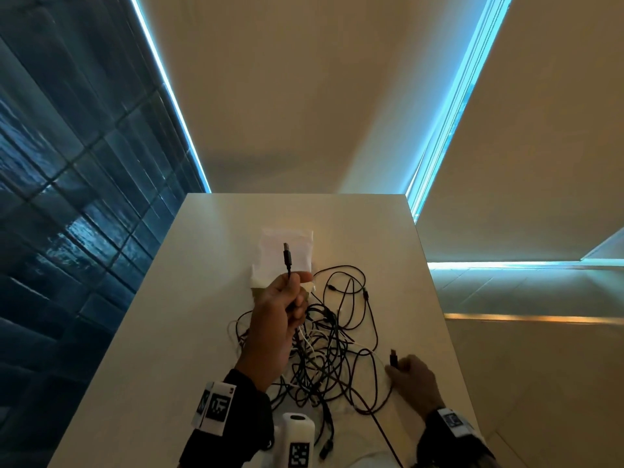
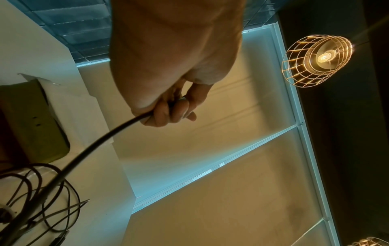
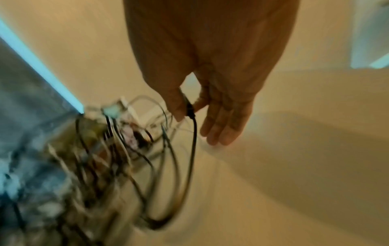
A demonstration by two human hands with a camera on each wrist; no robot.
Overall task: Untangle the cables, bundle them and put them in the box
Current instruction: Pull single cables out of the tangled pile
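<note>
A tangle of black and white cables (image 1: 324,352) lies in the middle of the white table (image 1: 169,332). My left hand (image 1: 293,298) is raised over it, fingers curled round a black cable (image 2: 88,149) whose USB plug (image 1: 287,253) sticks up above the fist. My right hand (image 1: 400,366) rests low at the right of the tangle and pinches another black plug (image 3: 189,110) between thumb and forefinger, the other fingers straight. Whether both ends belong to one cable is not visible. The box (image 1: 270,244), lined with white paper, stands behind the tangle.
A white device with a black-and-white marker (image 1: 297,444) stands at the near table edge among cable ends. The table's right edge (image 1: 435,298) is close to my right hand. Dark blue tiles (image 1: 67,197) lie left of the table. A wire-cage lamp (image 2: 318,60) hangs overhead.
</note>
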